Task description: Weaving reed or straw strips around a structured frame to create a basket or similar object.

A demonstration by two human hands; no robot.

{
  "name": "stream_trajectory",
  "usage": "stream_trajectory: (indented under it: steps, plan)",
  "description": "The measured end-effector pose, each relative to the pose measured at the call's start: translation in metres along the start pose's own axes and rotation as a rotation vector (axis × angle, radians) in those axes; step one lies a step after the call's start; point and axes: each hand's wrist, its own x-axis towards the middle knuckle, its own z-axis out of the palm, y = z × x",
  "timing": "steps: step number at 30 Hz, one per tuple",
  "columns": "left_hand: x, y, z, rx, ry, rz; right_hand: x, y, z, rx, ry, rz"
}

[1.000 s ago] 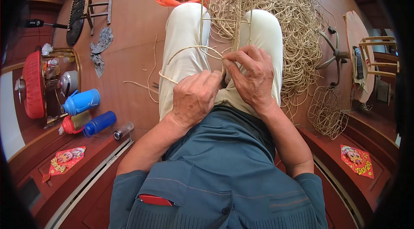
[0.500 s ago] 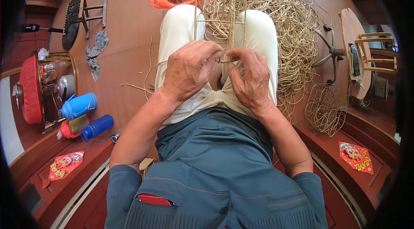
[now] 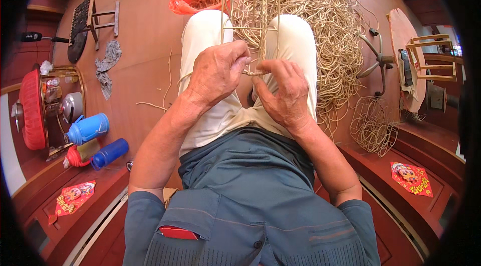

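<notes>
left hand (image 3: 218, 69) pinching the cord (image 3: 252, 73), right hand (image 3: 286, 93) against it — can't tell whether gripping — below the frame (image 3: 263, 20); slackened fingers could let it spring loose.

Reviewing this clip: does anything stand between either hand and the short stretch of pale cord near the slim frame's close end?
Nothing visible does. The pale cord shows in the gap between the left hand and right hand; the slim frame lies beyond them. The left hand's exact contact is hidden.
</notes>
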Motion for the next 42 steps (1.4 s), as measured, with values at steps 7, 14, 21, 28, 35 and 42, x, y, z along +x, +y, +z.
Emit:
stream_trajectory:
  steps: [7,14,21,28,35,42]
  plan:
    - [0.018,-0.009,-0.025,0.103,-0.111,0.156,0.0,-0.003,0.005,-0.112,0.007,0.008]
    - [0.049,-0.005,-0.049,0.183,-0.199,0.327,-0.001,-0.008,-0.006,-0.106,-0.008,0.025]
    - [0.056,0.007,-0.056,0.205,-0.206,0.373,-0.03,-0.015,-0.022,0.025,-0.13,0.048]
    - [0.096,-0.008,-0.071,0.303,-0.127,0.412,-0.045,-0.017,-0.018,0.024,-0.104,0.026]
    - [0.149,-0.027,-0.073,0.259,-0.116,0.302,-0.044,-0.018,-0.019,0.008,-0.123,0.006]
    - [0.175,-0.042,-0.066,0.129,-0.16,0.176,-0.041,-0.017,-0.02,0.009,-0.154,0.009]
